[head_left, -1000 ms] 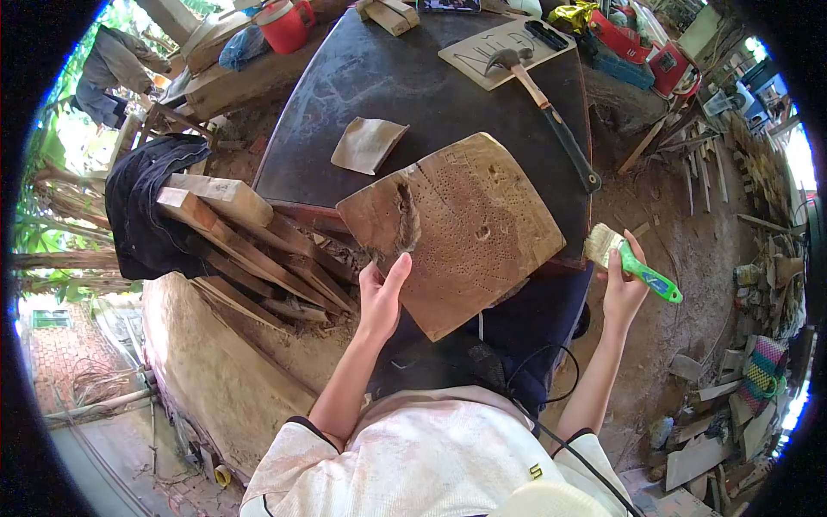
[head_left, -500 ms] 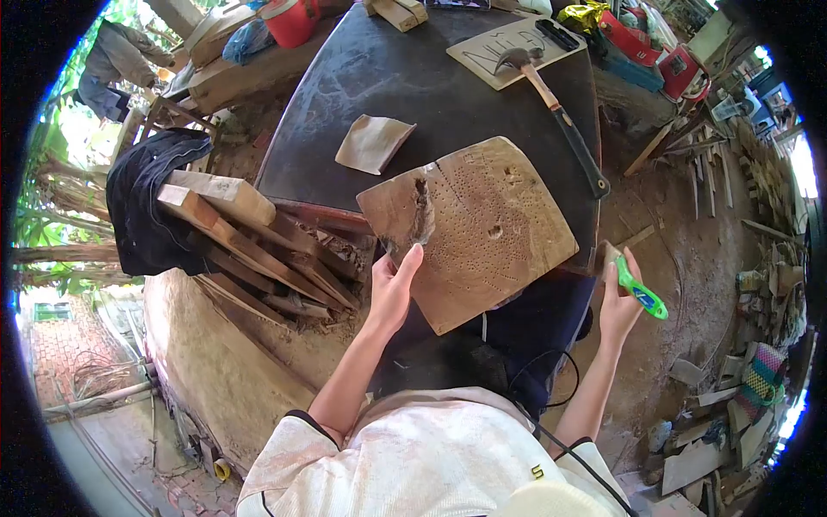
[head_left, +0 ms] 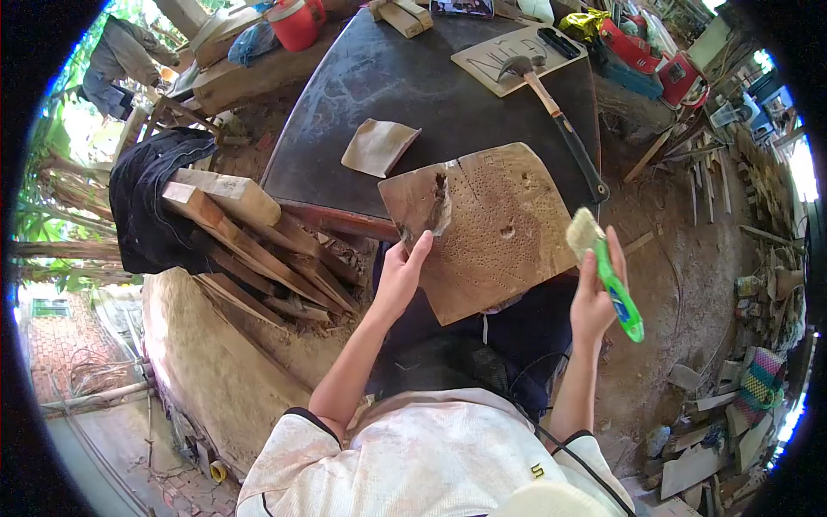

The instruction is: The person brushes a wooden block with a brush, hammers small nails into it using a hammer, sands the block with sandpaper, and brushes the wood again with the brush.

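My left hand (head_left: 403, 274) grips the lower left edge of a wooden board (head_left: 487, 237), thumb on top. Rows of small dots or holes mark the board, with a dark split near its left side and a couple of pits. The board is tilted over my lap at the near edge of the dark table (head_left: 336, 95). In my right hand (head_left: 594, 297) is a paintbrush (head_left: 613, 289) with a bright green handle, its pale bristles pointing up beside the board's right corner. A bent piece of sandpaper (head_left: 379, 146) lies on the table beyond the board.
A claw hammer (head_left: 560, 121) rests partly on a lettered board (head_left: 504, 60) at the table's far right. Wooden planks (head_left: 233, 215) and a dark cloth (head_left: 146, 202) stand at the left. A red bucket (head_left: 293, 24) sits at the back; wood scraps (head_left: 698, 465) lie at lower right.
My right hand has brought the paintbrush leftward to the board's right side, and its bristles now show fully. The board and my left hand have shifted slightly right.
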`<state>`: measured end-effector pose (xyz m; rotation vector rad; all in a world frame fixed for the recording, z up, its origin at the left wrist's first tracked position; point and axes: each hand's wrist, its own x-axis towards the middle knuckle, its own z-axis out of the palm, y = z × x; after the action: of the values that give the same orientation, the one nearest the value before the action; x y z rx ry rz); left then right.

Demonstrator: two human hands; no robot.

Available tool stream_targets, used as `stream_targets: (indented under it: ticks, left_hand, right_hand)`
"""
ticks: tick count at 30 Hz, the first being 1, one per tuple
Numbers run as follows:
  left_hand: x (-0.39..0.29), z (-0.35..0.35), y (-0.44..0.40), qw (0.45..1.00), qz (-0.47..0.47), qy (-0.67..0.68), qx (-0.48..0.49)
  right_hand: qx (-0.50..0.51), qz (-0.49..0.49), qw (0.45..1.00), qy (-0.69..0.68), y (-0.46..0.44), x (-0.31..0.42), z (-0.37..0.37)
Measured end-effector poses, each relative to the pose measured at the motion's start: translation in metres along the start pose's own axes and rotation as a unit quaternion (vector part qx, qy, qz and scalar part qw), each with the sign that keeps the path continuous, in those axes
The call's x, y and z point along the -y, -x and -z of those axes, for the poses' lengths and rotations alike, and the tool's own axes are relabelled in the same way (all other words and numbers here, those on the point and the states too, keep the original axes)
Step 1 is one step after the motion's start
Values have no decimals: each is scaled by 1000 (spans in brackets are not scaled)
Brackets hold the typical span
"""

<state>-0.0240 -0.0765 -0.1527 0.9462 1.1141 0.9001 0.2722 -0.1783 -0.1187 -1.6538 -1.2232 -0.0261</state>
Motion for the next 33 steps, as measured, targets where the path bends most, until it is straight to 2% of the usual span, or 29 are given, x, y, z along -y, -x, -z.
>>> stream_targets:
  ticks: [2,3,6,10,12,14,16,18,20,23,27,30,33]
  left_hand:
    - [-1,1,4,1000,13,2,-3]
    - [-4,1,7,1000,21,2,-5]
    - [-36,11,22,968,37,-250,3]
    - [-41,17,41,911,-232,-303,-157]
    - [-55,18,44,822,-411,-363,-156]
    - [-63,5,59,891,-364,-271,-16]
    - [-59,-8,67,934,-264,-209,118]
    - [-50,-25,71,951,-182,-173,178]
    - [-52,-43,76,968,-132,-88,195]
    - [-46,-59,76,973,-77,23,215]
    - [-34,-45,63,974,-71,77,202]
    - [-37,-28,49,984,-131,32,112]
    - [-47,4,24,984,-165,-71,12]
  right_hand:
    - [30,58,998,26,-9,28,-8]
    - [36,34,999,-16,-12,41,-15]
    - [56,92,993,-42,-19,56,-31]
    - [80,143,985,-45,-27,65,-40]
    - [114,170,978,-32,-30,66,-45]
    - [155,186,970,2,-27,70,-51]
    - [179,212,961,19,-27,80,-58]
    - [176,244,953,43,-27,95,-64]
    - [183,270,943,60,-26,90,-68]
    - [197,295,933,57,-30,81,-66]
    - [184,182,966,4,-39,57,-70]
    - [200,126,971,19,-44,41,-68]
    - [218,129,965,65,-39,34,-69]
